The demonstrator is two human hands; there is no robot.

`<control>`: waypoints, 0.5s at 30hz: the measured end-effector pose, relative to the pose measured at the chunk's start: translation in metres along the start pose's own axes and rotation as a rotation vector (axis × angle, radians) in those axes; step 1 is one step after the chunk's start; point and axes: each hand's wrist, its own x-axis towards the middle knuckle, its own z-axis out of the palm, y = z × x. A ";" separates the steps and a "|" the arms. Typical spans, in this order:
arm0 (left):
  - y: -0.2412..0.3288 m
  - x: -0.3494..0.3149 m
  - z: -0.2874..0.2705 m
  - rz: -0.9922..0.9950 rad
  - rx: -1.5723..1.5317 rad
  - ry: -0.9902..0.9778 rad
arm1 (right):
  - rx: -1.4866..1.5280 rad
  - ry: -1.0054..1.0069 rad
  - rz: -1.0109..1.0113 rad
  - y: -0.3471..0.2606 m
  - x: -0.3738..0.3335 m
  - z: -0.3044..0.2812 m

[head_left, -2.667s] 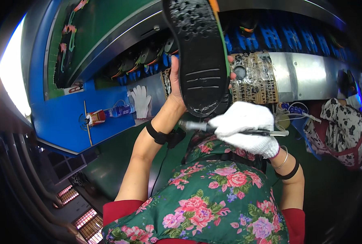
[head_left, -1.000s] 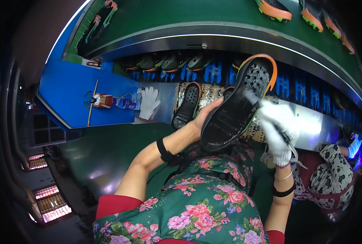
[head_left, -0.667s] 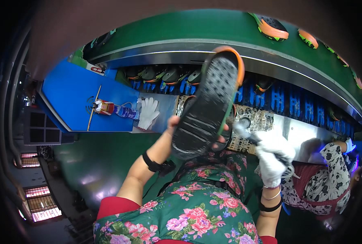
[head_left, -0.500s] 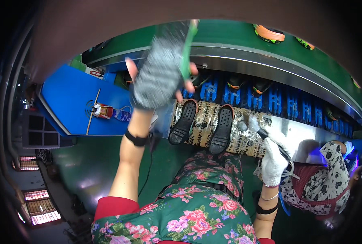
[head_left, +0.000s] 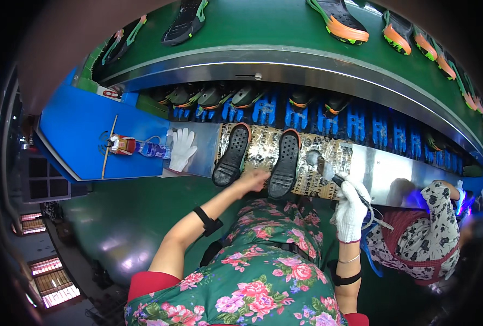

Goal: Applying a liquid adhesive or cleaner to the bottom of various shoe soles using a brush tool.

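Note:
Two black shoe soles, a left one (head_left: 233, 155) and a right one (head_left: 285, 163), lie on the cardboard-covered, taped ledge (head_left: 263, 145) in front of me. Both have orange rims and rows of small holes at the far end. My bare left hand (head_left: 253, 181) is low between them, fingers stretched toward the right sole's near end; contact is unclear. My right hand (head_left: 351, 209), in a white knitted glove, is closed around the dark handle of a brush (head_left: 326, 168). Its greyish head points at a round grey patch on the ledge, and a cable trails from the hand.
Beyond the ledge stand blue racks (head_left: 306, 117) holding dark shoe parts. A green conveyor belt (head_left: 252, 32) carries several soles. On the left, a blue panel (head_left: 73, 138) holds a bottle (head_left: 153, 150) near a white glove (head_left: 183, 149). Another person (head_left: 415, 233) works at the right.
My left hand has let go of the green-edged sole, which lies on the conveyor belt, and has come down between the two soles. My right hand still grips the brush, barely moved.

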 end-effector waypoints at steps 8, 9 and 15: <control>-0.075 0.029 0.039 -0.054 -0.493 0.034 | -0.048 -0.013 0.033 -0.001 0.009 0.012; -0.072 0.027 0.041 0.022 -0.527 0.010 | -0.044 -0.018 0.045 -0.002 0.010 0.013; -0.060 -0.051 0.023 0.358 -0.701 -0.026 | 0.029 -0.033 0.090 -0.002 0.021 0.013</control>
